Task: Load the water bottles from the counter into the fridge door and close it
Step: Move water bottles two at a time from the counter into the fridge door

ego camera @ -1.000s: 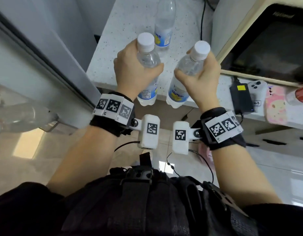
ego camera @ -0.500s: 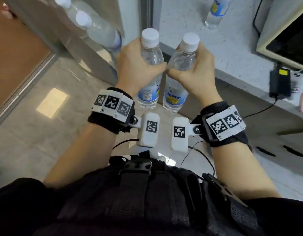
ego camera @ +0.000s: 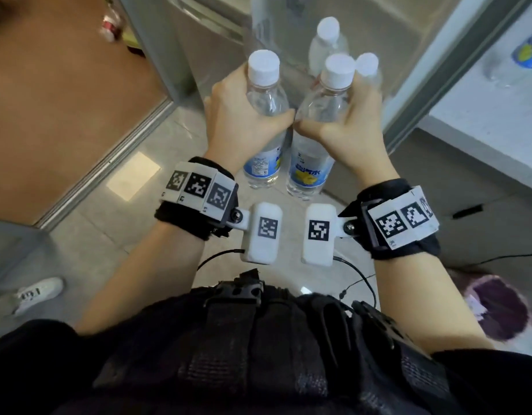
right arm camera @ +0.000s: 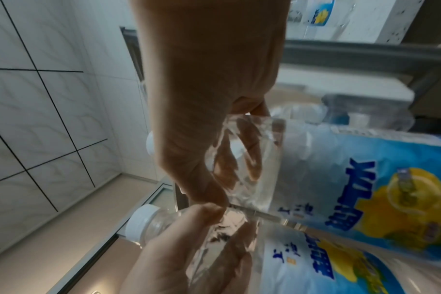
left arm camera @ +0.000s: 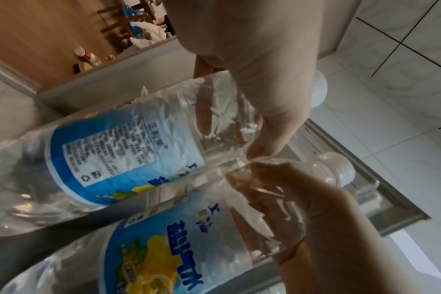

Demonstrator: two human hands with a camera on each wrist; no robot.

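Observation:
My left hand (ego camera: 243,121) grips a clear water bottle (ego camera: 266,97) with a white cap and blue label around its upper body. Close beside it, my right hand (ego camera: 339,127) grips a second such bottle (ego camera: 327,106). Both are upright and nearly touching, held just in front of the open fridge door (ego camera: 432,70). Two more bottles stand in the door shelf behind them, one (ego camera: 326,40) further back and one (ego camera: 367,65) partly hidden by my right hand. The left wrist view shows the left bottle (left arm camera: 129,147) with the right bottle (left arm camera: 189,238) below it. In the right wrist view, the right bottle (right arm camera: 353,179) fills the frame.
Another bottle (ego camera: 522,55) stands on the white counter (ego camera: 483,115) at the far right. A wooden door (ego camera: 64,85) is at the left. A white shoe (ego camera: 34,295) lies on the tiled floor. Grey cabinets (ego camera: 456,187) run under the counter.
I have turned left from the counter towards the fridge door, carrying both bottles. The door shelf with its bottles has come in behind my hands, and the counter has slid off to the right.

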